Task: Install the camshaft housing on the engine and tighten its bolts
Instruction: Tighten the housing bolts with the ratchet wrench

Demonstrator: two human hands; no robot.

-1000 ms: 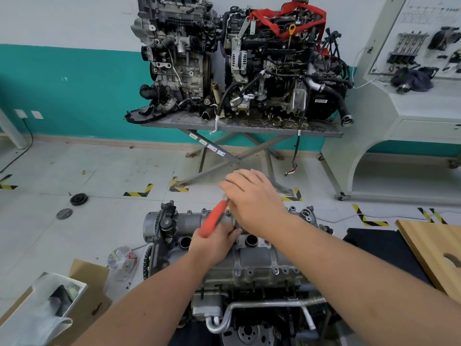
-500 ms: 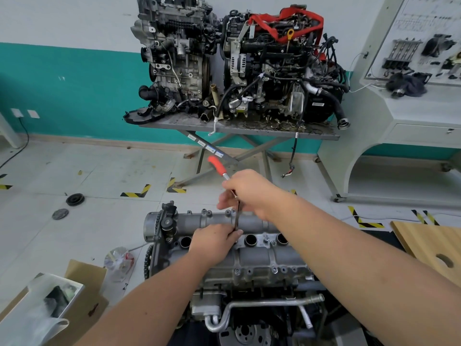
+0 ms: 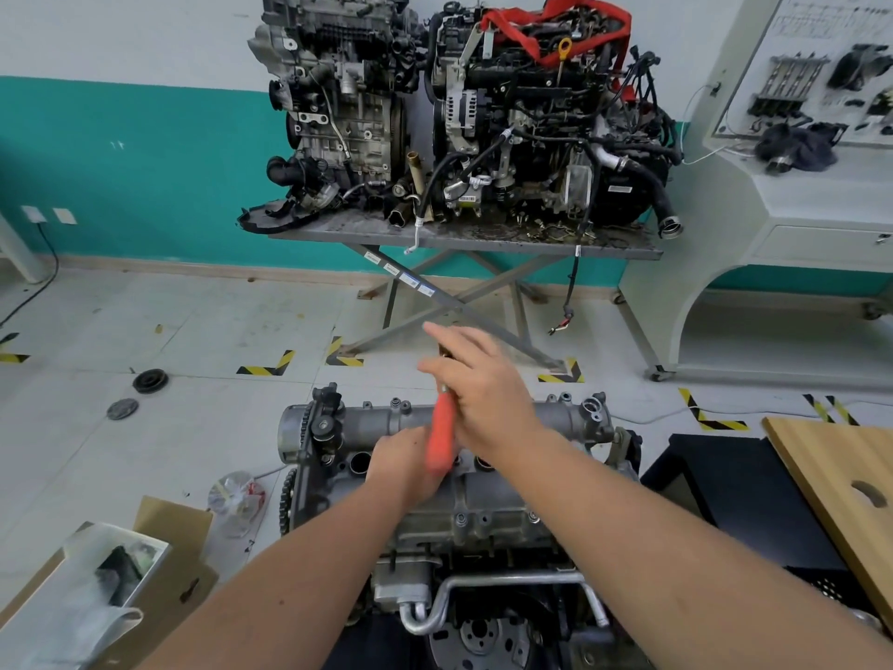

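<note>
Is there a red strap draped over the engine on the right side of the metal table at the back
Yes, a red strap loops across the top of the right-hand engine standing on the metal table.

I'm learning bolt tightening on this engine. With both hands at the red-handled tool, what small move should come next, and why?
Probably another swing of the red-handled ratchet, with the tool head kept seated. The right hand is at the handle with fingers extended, the left hand rests low on the grey metal camshaft housing where the tool meets it, and the handle is motion-blurred. The bolt itself is hidden.
</note>
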